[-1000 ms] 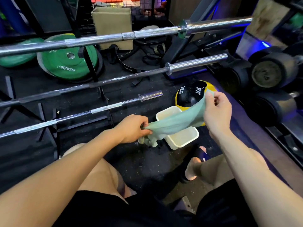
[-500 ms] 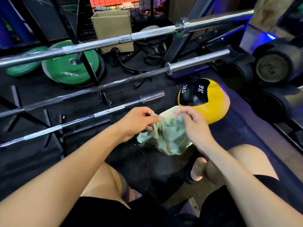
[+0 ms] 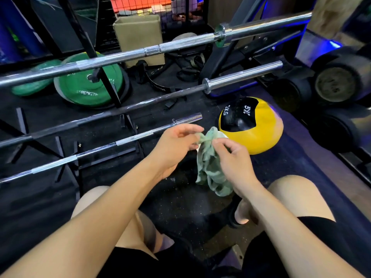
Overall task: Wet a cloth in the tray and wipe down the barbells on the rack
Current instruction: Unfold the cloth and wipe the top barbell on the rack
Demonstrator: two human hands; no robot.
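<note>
Both hands' grips pinch the cloth (image 3: 208,167) top; rest hangs below.

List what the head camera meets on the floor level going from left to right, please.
green weight plate → left hand → green cloth → right hand → yellow 2 kg medicine ball → black dumbbells

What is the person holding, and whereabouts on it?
A pale green cloth. Both the left hand and right hand pinch it at its bunched top, and the rest hangs down loose.
</note>
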